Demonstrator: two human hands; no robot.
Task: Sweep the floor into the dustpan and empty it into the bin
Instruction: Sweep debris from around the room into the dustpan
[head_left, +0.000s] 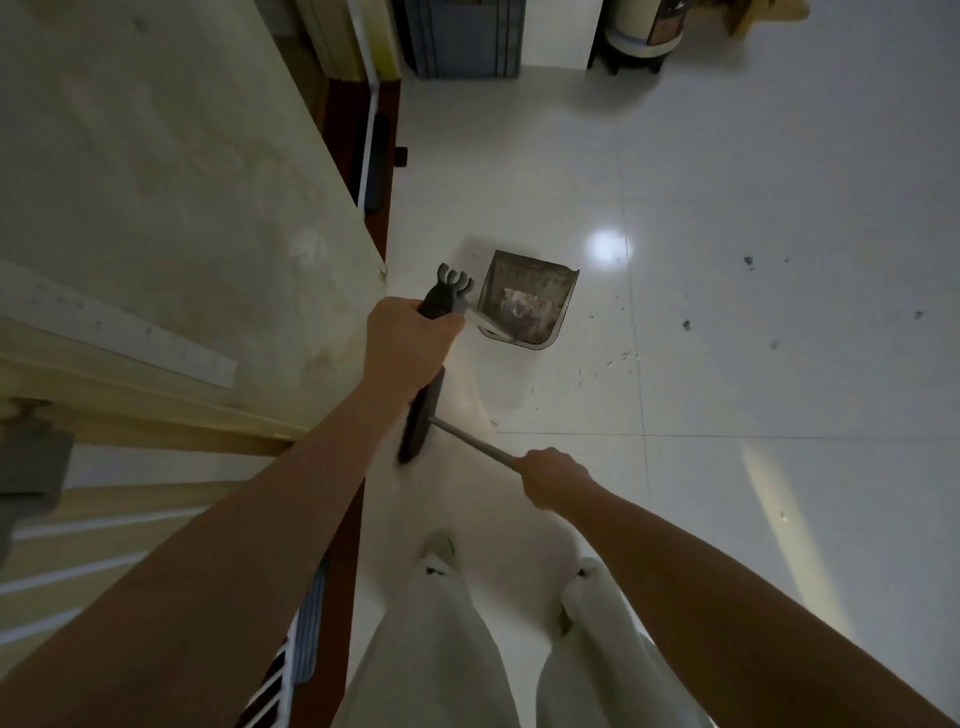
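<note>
A grey dustpan (540, 291) sits on the white tiled floor (779, 156) with a pile of debris inside it. My left hand (405, 348) grips the dark top of its long handle, where comb-like teeth (454, 286) stick out. My right hand (553, 478) grips the metal shaft of the broom (467, 439). The dark broom head (418, 426) is just below my left wrist, short of the dustpan. Small dark specks of dirt (623, 358) lie on the floor to the right of the pan.
A pale tabletop (156, 182) with a dark wooden side fills the left. A grey crate (462, 41) and a round container (644, 36) stand at the far wall. My feet (439, 551) stand below the broom. More specks (748, 260) dot the tiles on the right.
</note>
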